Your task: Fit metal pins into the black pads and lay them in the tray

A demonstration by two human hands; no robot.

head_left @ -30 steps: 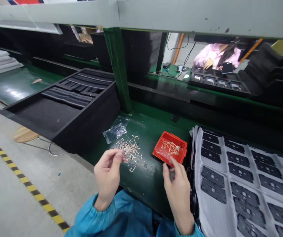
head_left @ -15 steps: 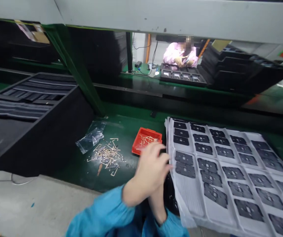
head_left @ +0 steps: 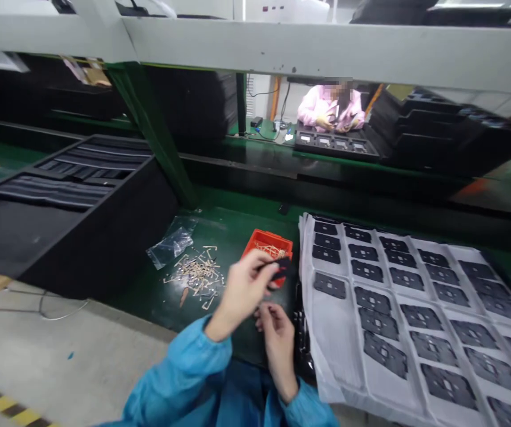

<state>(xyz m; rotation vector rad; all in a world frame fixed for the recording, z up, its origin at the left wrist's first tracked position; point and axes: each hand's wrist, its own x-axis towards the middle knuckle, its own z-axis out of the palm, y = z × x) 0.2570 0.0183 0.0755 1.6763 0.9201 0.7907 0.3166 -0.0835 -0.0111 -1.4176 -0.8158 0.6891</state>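
Across the top of the frame, we note a long grey beam (head_left: 237, 47). Beneath it spreads the green workbench (head_left: 232, 216). At right to lower right, we log a white-lined tray (head_left: 335, 341), its compartments bearing flat black plates (head_left: 447, 384), some overlapping. At left, a large black case (head_left: 117, 237) slants inward, dark strips of padding laid across its far part. Upper right of centre, beyond the bench, we see a co-worker in pink (head_left: 312, 108), hands together over a dark tray of small units.

Just below centre, our left hand (head_left: 241, 287) grips a dark flat piece (head_left: 284, 268) between thumb and fingers, held over the near side of a red bin (head_left: 249, 245); whether the two touch, we cannot tell. Lower, nearer us, our right hand (head_left: 277, 335) has thumb and fingertips drawn together; we cannot tell whether anything sits between them. Left of the bin, we record a crumpled clear bag (head_left: 171, 244), then, beside it, a loose scatter of small pale strips (head_left: 198, 271). Similar pale strips lie inside the bin.
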